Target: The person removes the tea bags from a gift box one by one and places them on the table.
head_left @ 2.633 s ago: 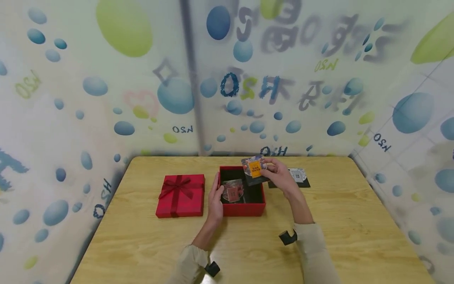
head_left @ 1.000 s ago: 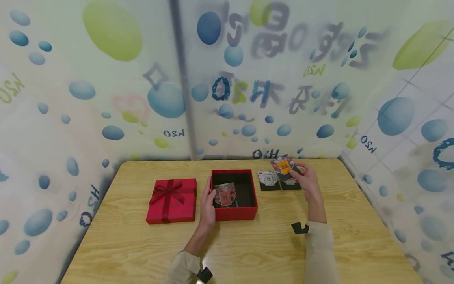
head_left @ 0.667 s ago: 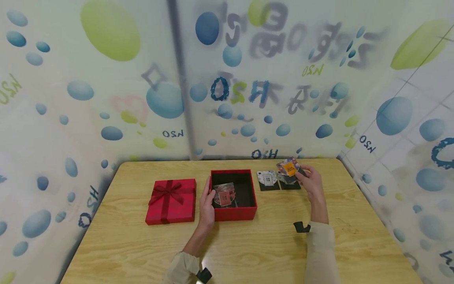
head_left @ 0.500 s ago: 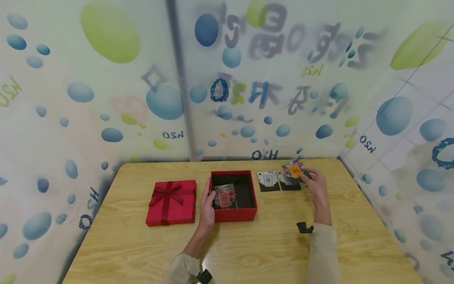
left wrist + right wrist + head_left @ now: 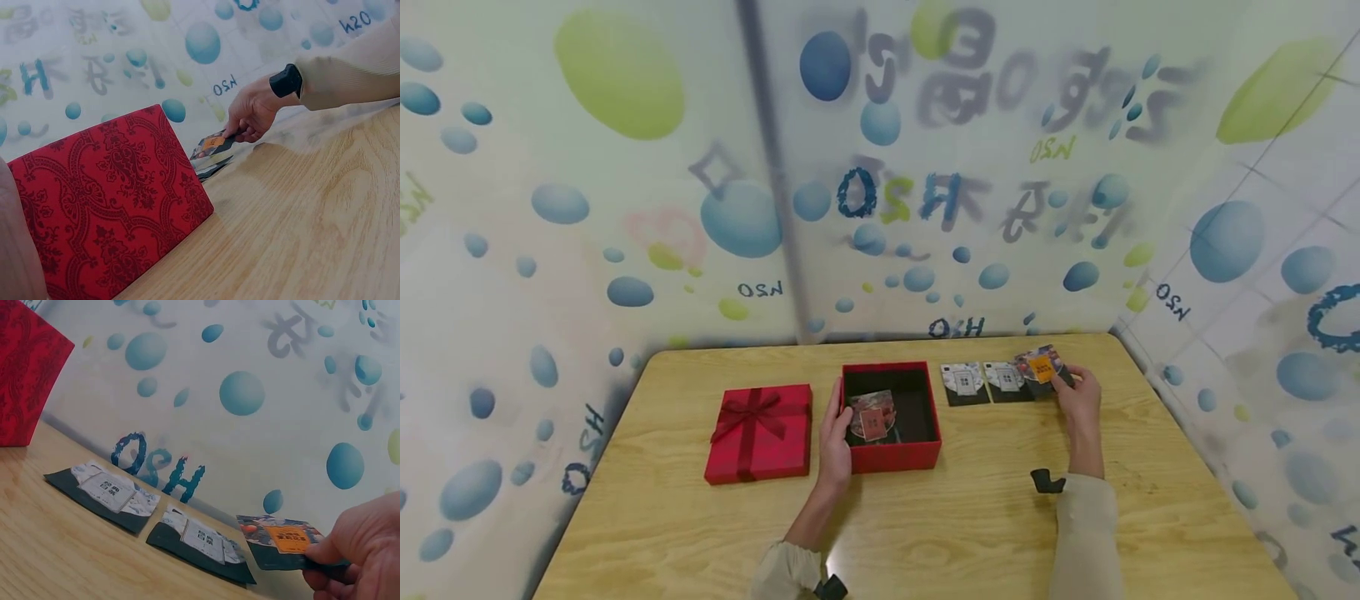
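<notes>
My right hand (image 5: 1081,398) pinches a flat dark sachet with an orange label (image 5: 287,539) between thumb and fingers. In the right wrist view it is tilted beside two similar sachets with white labels; the nearer one (image 5: 202,544) and the farther one (image 5: 109,494) lie side by side on the table. My left hand (image 5: 835,446) holds the left wall of an open red gift box (image 5: 897,457), fingers along the outside and thumb at the rim. Inside the box, at the left, lies a sachet with a red label (image 5: 872,421); anything under it is hidden.
A red box lid with a dark ribbon bow (image 5: 760,433) lies left of the box. The wooden table (image 5: 970,525) meets a wall with painted blue and green spots (image 5: 880,208) along its back edge.
My right hand has carried the orange-labelled sachet out from over the box to the right, past the white-labelled sachets, and lowered it towards the table. My left hand stays at the box.
</notes>
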A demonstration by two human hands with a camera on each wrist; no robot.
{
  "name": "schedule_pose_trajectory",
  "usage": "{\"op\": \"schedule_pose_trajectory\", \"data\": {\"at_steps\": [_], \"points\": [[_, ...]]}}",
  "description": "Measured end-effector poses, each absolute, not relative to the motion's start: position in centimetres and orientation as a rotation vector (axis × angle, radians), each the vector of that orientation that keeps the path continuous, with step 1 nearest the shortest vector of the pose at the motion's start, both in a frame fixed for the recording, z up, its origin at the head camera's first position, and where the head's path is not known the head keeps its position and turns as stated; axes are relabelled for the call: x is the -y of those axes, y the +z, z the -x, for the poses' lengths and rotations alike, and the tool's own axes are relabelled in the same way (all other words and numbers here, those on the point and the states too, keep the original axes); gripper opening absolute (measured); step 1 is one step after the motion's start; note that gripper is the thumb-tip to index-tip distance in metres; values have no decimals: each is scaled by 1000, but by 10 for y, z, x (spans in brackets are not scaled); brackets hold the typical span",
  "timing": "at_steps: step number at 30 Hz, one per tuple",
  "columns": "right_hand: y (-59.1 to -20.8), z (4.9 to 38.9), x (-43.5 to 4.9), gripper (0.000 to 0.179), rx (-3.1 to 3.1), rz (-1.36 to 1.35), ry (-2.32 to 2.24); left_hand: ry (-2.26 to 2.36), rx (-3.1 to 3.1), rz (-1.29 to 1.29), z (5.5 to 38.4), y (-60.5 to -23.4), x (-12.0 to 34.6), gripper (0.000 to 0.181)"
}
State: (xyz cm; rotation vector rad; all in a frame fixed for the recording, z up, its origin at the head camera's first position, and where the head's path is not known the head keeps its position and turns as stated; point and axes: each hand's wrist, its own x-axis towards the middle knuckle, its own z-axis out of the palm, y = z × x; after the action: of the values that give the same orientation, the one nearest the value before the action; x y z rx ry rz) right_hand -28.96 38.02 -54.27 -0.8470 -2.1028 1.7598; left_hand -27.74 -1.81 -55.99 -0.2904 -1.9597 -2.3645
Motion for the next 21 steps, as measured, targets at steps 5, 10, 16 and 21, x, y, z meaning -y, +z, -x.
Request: {"op": "schedule_pose_trajectory", "data": {"at_steps": [5, 10, 16, 21], "points": [[-548, 289, -380, 49, 2065, 904, 1680, -2387, 1945, 273, 275, -561, 19, 57], [-555, 289, -383, 48, 2112, 931, 1567, -2378, 1945, 275, 274, -561, 19, 56], [-563, 289, -382, 44, 2168, 900, 1405, -2361, 1947, 257, 275, -560, 18, 56], [-568, 292, -382, 37, 2205, 931, 1238, -2367, 1948, 250, 275, -559, 17, 56]]}}
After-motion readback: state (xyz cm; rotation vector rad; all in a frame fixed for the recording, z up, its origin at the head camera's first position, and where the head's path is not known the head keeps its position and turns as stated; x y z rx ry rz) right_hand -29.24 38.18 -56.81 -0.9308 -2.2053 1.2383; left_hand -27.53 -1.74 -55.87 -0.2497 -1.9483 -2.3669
